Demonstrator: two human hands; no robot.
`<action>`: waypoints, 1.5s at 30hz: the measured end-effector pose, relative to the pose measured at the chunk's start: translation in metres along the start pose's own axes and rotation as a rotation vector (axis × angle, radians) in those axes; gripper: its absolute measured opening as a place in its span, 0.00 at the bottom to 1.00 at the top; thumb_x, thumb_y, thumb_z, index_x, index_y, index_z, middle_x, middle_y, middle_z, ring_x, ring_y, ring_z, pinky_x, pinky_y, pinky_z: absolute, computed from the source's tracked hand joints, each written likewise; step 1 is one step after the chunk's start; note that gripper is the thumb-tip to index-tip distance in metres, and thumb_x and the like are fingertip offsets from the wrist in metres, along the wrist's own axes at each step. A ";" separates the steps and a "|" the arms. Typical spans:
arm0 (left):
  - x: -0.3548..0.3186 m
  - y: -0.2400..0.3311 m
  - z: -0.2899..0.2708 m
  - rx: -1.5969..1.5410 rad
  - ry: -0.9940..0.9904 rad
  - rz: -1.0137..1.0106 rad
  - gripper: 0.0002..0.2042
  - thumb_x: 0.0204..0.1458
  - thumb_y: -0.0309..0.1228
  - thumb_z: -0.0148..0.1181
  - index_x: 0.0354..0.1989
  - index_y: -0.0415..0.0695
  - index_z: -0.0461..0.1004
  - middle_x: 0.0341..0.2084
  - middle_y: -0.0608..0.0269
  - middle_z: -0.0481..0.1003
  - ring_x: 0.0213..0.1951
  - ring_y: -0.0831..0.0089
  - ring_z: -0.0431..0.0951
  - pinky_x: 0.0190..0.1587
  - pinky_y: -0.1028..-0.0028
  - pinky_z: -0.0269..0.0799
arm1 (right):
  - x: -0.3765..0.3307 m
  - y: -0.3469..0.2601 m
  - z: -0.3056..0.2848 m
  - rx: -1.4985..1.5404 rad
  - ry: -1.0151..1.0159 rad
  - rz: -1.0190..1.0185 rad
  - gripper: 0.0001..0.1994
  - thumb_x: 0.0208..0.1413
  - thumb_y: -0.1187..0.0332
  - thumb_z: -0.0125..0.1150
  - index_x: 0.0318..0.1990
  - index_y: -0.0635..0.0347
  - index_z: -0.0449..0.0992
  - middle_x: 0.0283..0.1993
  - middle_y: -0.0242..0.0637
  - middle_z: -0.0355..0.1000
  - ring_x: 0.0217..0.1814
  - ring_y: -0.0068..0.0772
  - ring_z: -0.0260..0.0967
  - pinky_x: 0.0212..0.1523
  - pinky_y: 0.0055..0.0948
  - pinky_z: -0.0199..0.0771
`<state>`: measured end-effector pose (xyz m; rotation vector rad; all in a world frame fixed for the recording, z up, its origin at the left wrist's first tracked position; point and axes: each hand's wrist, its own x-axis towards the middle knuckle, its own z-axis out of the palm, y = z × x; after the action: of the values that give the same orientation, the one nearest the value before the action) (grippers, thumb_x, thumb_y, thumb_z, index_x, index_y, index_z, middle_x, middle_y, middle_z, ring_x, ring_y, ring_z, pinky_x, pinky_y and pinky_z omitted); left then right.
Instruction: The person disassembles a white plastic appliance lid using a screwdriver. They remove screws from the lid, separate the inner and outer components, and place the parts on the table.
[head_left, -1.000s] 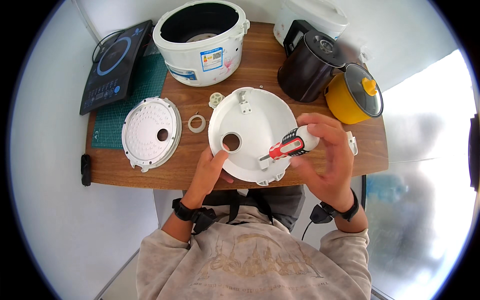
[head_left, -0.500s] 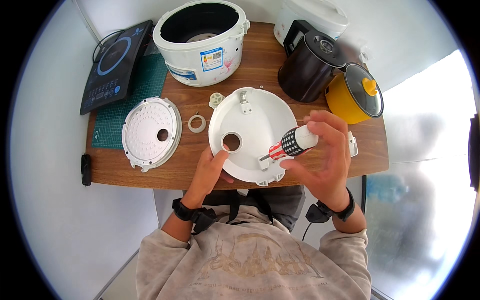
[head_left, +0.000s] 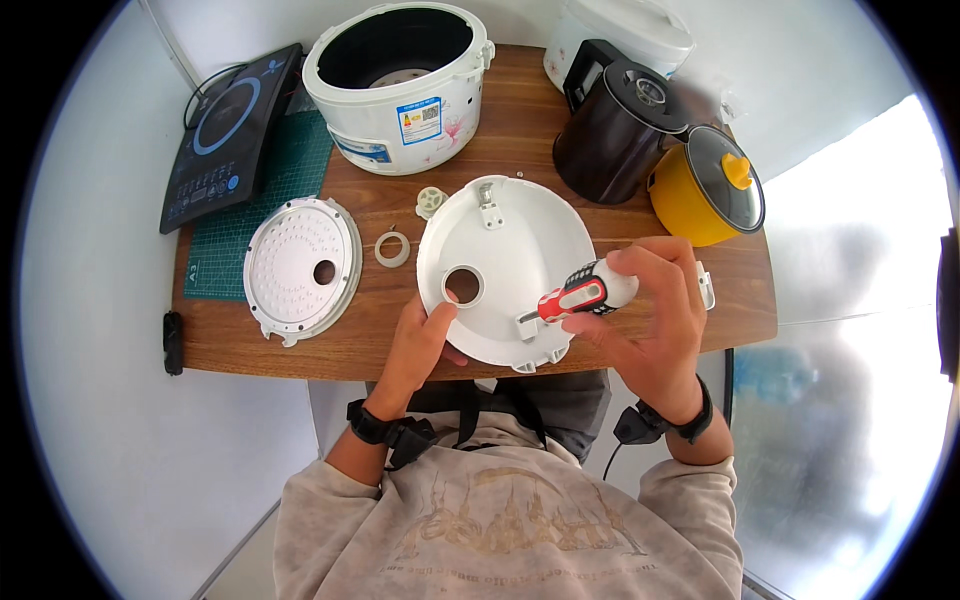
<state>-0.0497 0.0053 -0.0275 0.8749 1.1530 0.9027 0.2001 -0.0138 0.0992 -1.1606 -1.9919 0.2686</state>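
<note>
My left hand [head_left: 415, 345] grips the near left rim of a round white plastic rice cooker lid shell [head_left: 530, 235], thumb on top beside its round hole. In my right hand [head_left: 662, 335] is a screwdriver [head_left: 585, 293] with a red, black and white handle, pinched near its rounded end between thumb and fingers. Its shaft slants down to the left into a small white bracket [head_left: 527, 326] inside the shell's near edge. The bracket hides the tip, and no screw can be made out there. A metal-and-white hinge piece [head_left: 489, 207] sits at the shell's far edge.
Left of the shell lie a perforated inner lid [head_left: 290, 250], a pale ring [head_left: 392, 262] and a small round valve part [head_left: 431, 200]. Behind stand a white rice cooker body [head_left: 400, 130], a dark kettle [head_left: 610, 140] and a yellow pot [head_left: 690, 200]. An induction cooker [head_left: 220, 130] leans far left.
The screwdriver's handle has turned in my right hand, so a red and grey side faces up instead of the stars. My right fingers have shifted around its end. My left hand stays put.
</note>
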 end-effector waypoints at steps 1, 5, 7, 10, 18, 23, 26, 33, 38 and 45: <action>-0.001 0.000 0.001 0.006 0.001 -0.006 0.20 0.61 0.32 0.50 0.56 0.30 0.70 0.40 0.52 0.80 0.33 0.69 0.85 0.21 0.74 0.83 | -0.001 0.002 -0.001 0.044 0.002 0.011 0.29 0.43 0.82 0.70 0.57 0.60 0.72 0.57 0.46 0.74 0.55 0.44 0.76 0.57 0.35 0.76; -0.003 0.003 0.004 -0.002 0.000 -0.009 0.20 0.62 0.33 0.50 0.56 0.30 0.70 0.40 0.52 0.80 0.32 0.69 0.85 0.21 0.74 0.83 | -0.004 0.003 0.006 0.320 0.107 0.119 0.29 0.40 0.76 0.81 0.52 0.60 0.76 0.51 0.43 0.73 0.49 0.42 0.75 0.56 0.34 0.77; -0.003 0.002 0.002 -0.019 -0.001 -0.003 0.20 0.62 0.33 0.50 0.56 0.30 0.70 0.40 0.52 0.80 0.32 0.69 0.85 0.21 0.74 0.83 | -0.001 0.000 0.006 0.370 0.103 0.115 0.28 0.39 0.75 0.82 0.51 0.60 0.77 0.49 0.42 0.72 0.48 0.41 0.75 0.55 0.33 0.77; -0.004 0.002 0.001 -0.028 -0.004 -0.003 0.20 0.62 0.33 0.51 0.56 0.30 0.70 0.40 0.52 0.80 0.33 0.69 0.85 0.21 0.74 0.83 | 0.006 -0.007 -0.004 0.178 0.028 -0.012 0.26 0.41 0.80 0.75 0.53 0.61 0.77 0.53 0.43 0.74 0.51 0.43 0.76 0.56 0.35 0.77; -0.005 0.002 -0.003 -0.004 -0.022 -0.018 0.21 0.60 0.36 0.52 0.56 0.33 0.68 0.41 0.50 0.79 0.34 0.67 0.85 0.21 0.73 0.83 | 0.008 -0.013 -0.011 0.033 -0.035 0.059 0.23 0.43 0.77 0.77 0.51 0.59 0.80 0.60 0.44 0.72 0.55 0.46 0.76 0.54 0.37 0.78; -0.006 0.004 -0.001 -0.008 -0.020 0.001 0.20 0.62 0.33 0.50 0.57 0.30 0.69 0.41 0.51 0.80 0.34 0.68 0.85 0.21 0.75 0.83 | 0.014 -0.015 -0.011 0.035 0.014 -0.052 0.26 0.43 0.82 0.70 0.54 0.62 0.78 0.55 0.45 0.75 0.53 0.46 0.78 0.53 0.38 0.79; -0.004 0.001 -0.001 -0.005 -0.025 -0.003 0.20 0.61 0.33 0.50 0.57 0.30 0.69 0.41 0.51 0.80 0.34 0.68 0.85 0.21 0.75 0.83 | 0.007 -0.009 -0.013 0.023 -0.045 0.047 0.26 0.43 0.83 0.69 0.55 0.61 0.78 0.57 0.44 0.74 0.53 0.45 0.78 0.54 0.36 0.79; -0.001 -0.004 -0.001 0.001 -0.024 0.003 0.21 0.60 0.35 0.50 0.56 0.32 0.68 0.40 0.50 0.79 0.33 0.67 0.85 0.21 0.74 0.83 | 0.008 -0.005 -0.007 0.181 0.028 0.076 0.25 0.43 0.82 0.73 0.53 0.60 0.80 0.58 0.44 0.73 0.51 0.43 0.78 0.51 0.34 0.79; -0.003 0.001 -0.003 -0.005 -0.034 -0.005 0.21 0.62 0.33 0.50 0.57 0.30 0.69 0.41 0.51 0.80 0.34 0.68 0.85 0.22 0.75 0.83 | 0.007 -0.007 -0.009 0.083 -0.021 0.036 0.24 0.42 0.82 0.72 0.52 0.63 0.80 0.54 0.45 0.75 0.52 0.44 0.78 0.53 0.34 0.79; -0.004 0.003 -0.007 -0.002 -0.023 -0.025 0.21 0.62 0.34 0.50 0.57 0.30 0.69 0.41 0.52 0.80 0.34 0.69 0.85 0.22 0.75 0.83 | 0.009 -0.012 0.000 0.250 0.041 0.089 0.24 0.43 0.83 0.71 0.53 0.63 0.80 0.54 0.46 0.74 0.51 0.44 0.78 0.51 0.35 0.79</action>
<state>-0.0572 0.0036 -0.0241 0.8656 1.1401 0.8716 0.1908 -0.0133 0.1103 -1.0859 -1.8141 0.5197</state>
